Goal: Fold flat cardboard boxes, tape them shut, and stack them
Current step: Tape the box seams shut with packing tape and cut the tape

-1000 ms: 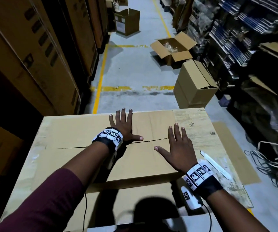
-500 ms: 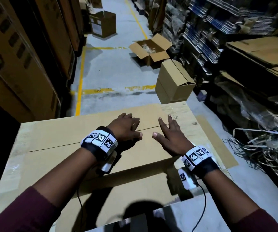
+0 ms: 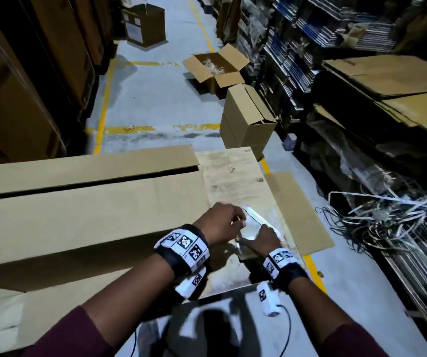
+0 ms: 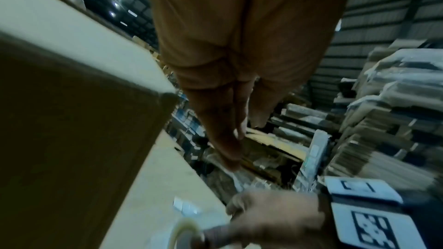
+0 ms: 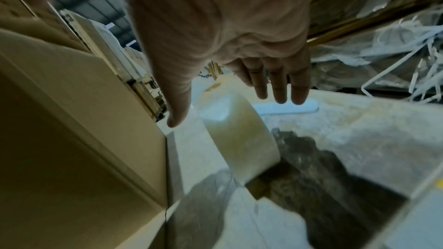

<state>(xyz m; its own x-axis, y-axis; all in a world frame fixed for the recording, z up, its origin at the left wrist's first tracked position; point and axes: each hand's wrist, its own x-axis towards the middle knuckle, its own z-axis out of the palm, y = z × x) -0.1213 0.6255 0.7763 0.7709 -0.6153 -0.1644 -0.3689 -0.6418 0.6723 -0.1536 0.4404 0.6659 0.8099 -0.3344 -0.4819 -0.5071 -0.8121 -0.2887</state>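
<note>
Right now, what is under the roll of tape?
The tape roll stands on edge on the worn tabletop, beside the folded box. The right hand covers its top; the contact spot itself is hidden.

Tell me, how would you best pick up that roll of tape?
Grip the tape roll across its two flat sides, coming from above. It stands on edge on the table, just right of the box, so the curved band faces up and the flat faces are open to thumb and fingers. The right hand is already spread over it.
</note>
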